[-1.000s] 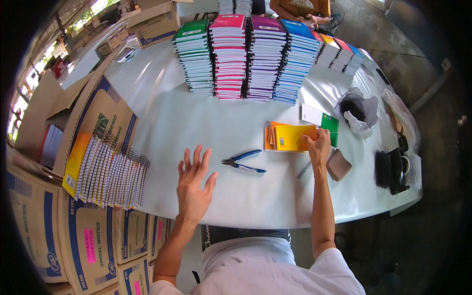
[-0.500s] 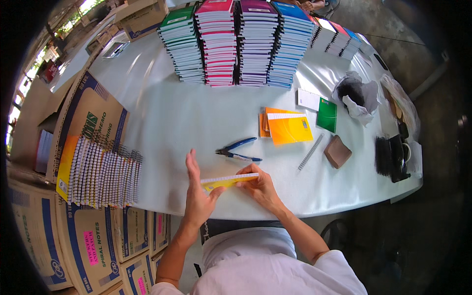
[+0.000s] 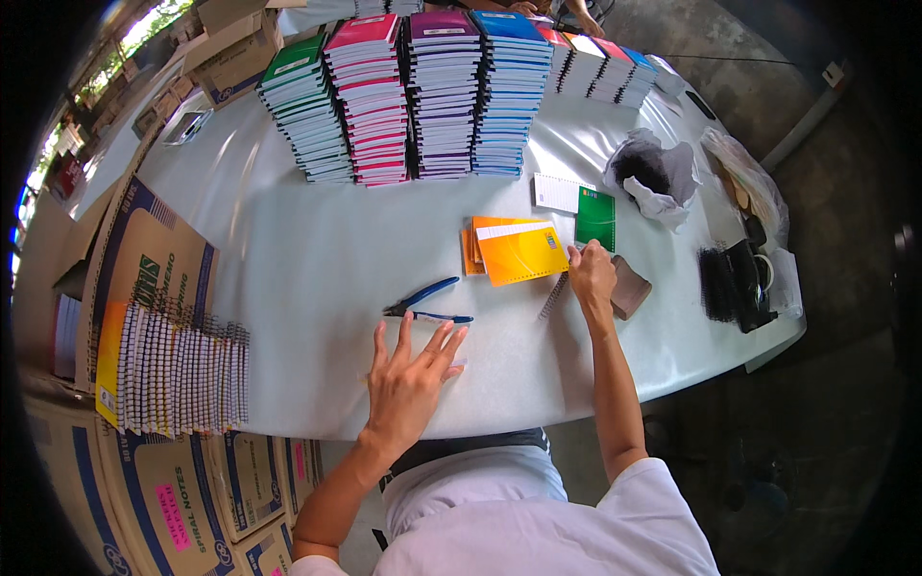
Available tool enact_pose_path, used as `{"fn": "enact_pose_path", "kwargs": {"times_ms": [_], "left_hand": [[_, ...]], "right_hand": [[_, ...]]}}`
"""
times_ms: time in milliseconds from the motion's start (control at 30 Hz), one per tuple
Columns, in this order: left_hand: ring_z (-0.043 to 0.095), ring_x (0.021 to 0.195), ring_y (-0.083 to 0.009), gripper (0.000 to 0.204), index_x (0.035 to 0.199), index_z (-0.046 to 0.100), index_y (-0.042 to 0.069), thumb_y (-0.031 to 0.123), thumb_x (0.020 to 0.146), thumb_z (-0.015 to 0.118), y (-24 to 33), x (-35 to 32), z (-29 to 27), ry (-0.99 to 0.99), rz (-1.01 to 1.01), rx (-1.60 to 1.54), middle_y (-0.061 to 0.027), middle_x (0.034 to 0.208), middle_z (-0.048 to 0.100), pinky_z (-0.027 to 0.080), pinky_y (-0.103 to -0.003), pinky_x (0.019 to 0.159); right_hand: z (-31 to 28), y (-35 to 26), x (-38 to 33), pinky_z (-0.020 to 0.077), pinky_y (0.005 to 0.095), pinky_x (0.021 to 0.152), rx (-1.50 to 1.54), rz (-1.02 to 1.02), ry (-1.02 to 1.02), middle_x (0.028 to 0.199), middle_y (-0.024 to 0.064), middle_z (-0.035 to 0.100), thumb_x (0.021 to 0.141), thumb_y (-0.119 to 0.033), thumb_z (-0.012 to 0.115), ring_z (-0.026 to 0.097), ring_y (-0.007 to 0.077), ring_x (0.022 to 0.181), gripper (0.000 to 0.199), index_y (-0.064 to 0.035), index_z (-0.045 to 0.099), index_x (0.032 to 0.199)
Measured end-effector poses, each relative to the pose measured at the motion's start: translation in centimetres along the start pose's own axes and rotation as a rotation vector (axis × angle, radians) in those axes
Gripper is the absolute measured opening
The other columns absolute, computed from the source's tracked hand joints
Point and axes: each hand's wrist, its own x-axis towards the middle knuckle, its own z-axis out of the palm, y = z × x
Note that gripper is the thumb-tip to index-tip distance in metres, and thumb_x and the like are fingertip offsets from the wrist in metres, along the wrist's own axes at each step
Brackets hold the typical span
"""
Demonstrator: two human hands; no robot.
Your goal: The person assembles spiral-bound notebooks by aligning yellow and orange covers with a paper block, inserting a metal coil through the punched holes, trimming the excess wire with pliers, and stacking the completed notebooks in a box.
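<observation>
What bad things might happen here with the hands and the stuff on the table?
The left hand lies flat right beside the blue-handled pliers; a careless sweep might knock them or pinch a finger. The right hand is at the orange notebook, close to a loose wire spiral that might get pushed toward the table edge. The tall notebook stacks might topple if bumped.

A notebook-binding workshop: stacked spiral notebooks (image 3: 413,96) on a worktable (image 3: 288,250), shipping cartons (image 3: 144,278) alongside.
</observation>
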Motion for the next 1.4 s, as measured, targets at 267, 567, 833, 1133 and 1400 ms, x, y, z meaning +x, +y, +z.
{"fn": "enact_pose_path", "kwargs": {"times_ms": [267, 567, 833, 1133, 1400], "left_hand": [[0.056, 0.122, -0.0325, 0.055, 0.135, 0.057, 0.014, 0.034, 0.085, 0.068, -0.4, -0.3, 0.6, 0.008, -0.07, -0.069, -0.0028, 0.133, 0.061, 0.038, -0.055, 0.103], [0.057, 0.121, -0.033, 0.054, 0.134, 0.057, 0.014, 0.036, 0.086, 0.066, -0.6, -0.1, 0.6, -0.004, -0.03, -0.028, -0.0041, 0.129, 0.063, 0.037, -0.056, 0.104], [0.057, 0.12, -0.0327, 0.054, 0.135, 0.057, 0.013, 0.035, 0.086, 0.066, -0.7, -0.2, 0.9, -0.006, -0.024, -0.032, -0.0052, 0.128, 0.064, 0.038, -0.055, 0.104], [0.059, 0.118, -0.032, 0.053, 0.134, 0.057, 0.014, 0.033, 0.086, 0.068, -0.8, -0.3, 0.9, -0.013, -0.048, -0.063, -0.006, 0.126, 0.065, 0.041, -0.053, 0.101], [0.066, 0.105, -0.0279, 0.051, 0.13, 0.06, 0.017, 0.032, 0.083, 0.071, -0.4, 0.3, 0.7, 0.0, 0.022, -0.15, -0.0064, 0.121, 0.066, 0.055, -0.042, 0.084]], "right_hand": [[-6.2, -4.5, -4.6, 0.0519, 0.0343, 0.067, 0.849, -0.217, -0.456, 0.089, 0.0152, 0.066, 0.083, 0.009, 0.057, 0.065, 0.0265, 0.076, 0.013, 0.0028, 0.062, 0.094], [-7.4, -8.0, -9.9, 0.0519, 0.0342, 0.072, 0.903, -0.652, -0.774, 0.089, 0.0105, 0.066, 0.082, 0.007, 0.066, 0.064, 0.0242, 0.08, 0.016, -0.0004, 0.067, 0.096], [-7.2, -8.2, -9.7, 0.0521, 0.0337, 0.074, 0.973, -0.655, -0.834, 0.087, 0.009, 0.065, 0.081, 0.009, 0.067, 0.063, 0.0227, 0.081, 0.017, -0.0007, 0.067, 0.095], [-8.6, -8.1, -10.4, 0.0525, 0.0371, 0.074, 0.699, -0.686, -0.848, 0.092, 0.0097, 0.059, 0.088, -0.006, 0.065, 0.062, 0.0268, 0.084, 0.015, -0.0002, 0.059, 0.1], [-10.4, -8.8, -11.2, 0.0512, 0.0422, 0.075, 0.416, -0.872, -0.729, 0.099, 0.0119, 0.057, 0.089, -0.011, 0.064, 0.061, 0.0316, 0.092, 0.02, -0.0035, 0.054, 0.105]]}}
